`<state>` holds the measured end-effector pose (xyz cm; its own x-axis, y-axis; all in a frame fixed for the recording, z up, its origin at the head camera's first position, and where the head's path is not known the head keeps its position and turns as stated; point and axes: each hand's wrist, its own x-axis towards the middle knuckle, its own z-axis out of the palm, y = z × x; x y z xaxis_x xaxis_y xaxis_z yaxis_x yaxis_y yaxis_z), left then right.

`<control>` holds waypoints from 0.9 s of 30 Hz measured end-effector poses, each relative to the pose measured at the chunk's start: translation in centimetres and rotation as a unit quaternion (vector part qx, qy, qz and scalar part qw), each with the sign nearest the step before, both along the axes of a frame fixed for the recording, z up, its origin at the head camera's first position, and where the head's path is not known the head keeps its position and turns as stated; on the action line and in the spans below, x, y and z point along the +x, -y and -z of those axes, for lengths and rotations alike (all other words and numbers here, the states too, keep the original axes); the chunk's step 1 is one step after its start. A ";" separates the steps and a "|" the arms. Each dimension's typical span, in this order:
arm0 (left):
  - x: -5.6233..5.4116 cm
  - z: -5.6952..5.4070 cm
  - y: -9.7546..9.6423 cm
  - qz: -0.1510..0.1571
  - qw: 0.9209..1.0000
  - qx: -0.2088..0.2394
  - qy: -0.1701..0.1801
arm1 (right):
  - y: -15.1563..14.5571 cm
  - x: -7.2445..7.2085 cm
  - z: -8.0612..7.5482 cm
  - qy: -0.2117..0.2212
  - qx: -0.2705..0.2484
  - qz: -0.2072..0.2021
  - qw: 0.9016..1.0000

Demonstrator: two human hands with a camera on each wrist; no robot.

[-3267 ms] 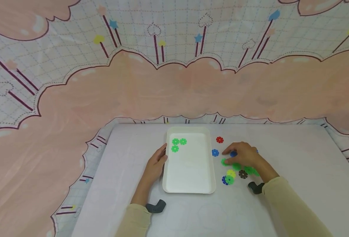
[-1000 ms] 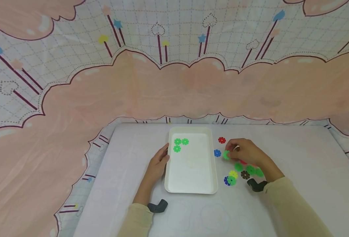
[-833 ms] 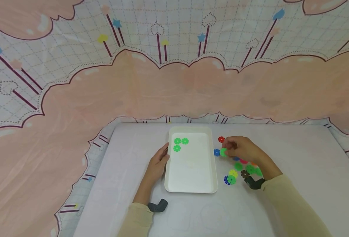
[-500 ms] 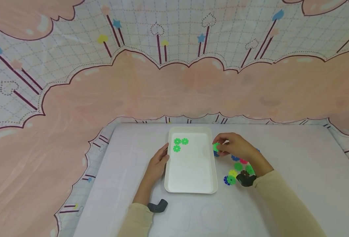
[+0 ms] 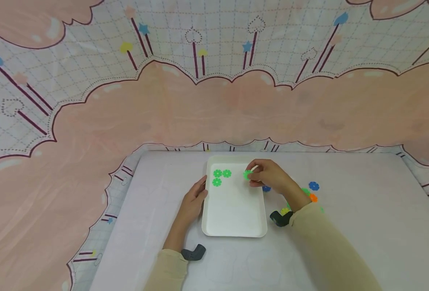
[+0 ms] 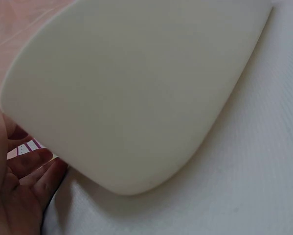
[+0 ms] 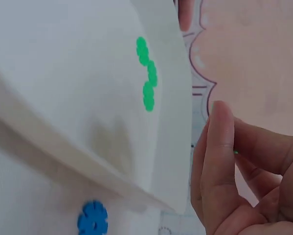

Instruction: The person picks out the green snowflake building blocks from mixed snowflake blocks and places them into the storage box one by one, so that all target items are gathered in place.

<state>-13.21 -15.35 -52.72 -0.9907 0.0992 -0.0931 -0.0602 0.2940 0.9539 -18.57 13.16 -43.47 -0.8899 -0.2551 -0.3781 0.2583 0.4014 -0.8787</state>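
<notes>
A white tray (image 5: 234, 214) lies on the table, held at its left side by my left hand (image 5: 191, 202). In the left wrist view the fingers (image 6: 51, 178) of that hand curl against the edge of the tray (image 6: 126, 103). Over the tray's upper right part, my right hand (image 5: 271, 176) pinches a green snowflake disc (image 5: 247, 174) between thumb and fingers. Only a sliver of that disc shows in the right wrist view. More green snowflake discs (image 5: 217, 182) lie close together in the tray's upper left corner.
Right of the tray lie a blue disc (image 5: 267, 188), another blue disc (image 5: 314, 186), an orange disc (image 5: 313, 198) and a yellow disc (image 5: 285, 211). My right arm hides part of this loose group. A patterned cloth (image 5: 236, 109) hangs behind the table.
My right hand has picked up a green disc from the loose group and carried it left over the tray. My left hand stays at the tray's side.
</notes>
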 end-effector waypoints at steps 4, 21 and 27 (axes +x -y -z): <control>0.1 -0.2 0.1 -0.001 1.000 0.001 0.002 | 1.4 -0.2 0.4 0.009 -0.007 0.020 1.000; 0.1 -0.5 0.0 -0.002 1.000 0.003 0.006 | 5.4 -1.2 2.8 0.054 -0.038 0.086 0.994; 0.0 -0.3 0.0 -0.001 1.000 0.002 0.004 | 6.0 -1.8 3.7 0.080 -0.033 0.124 0.988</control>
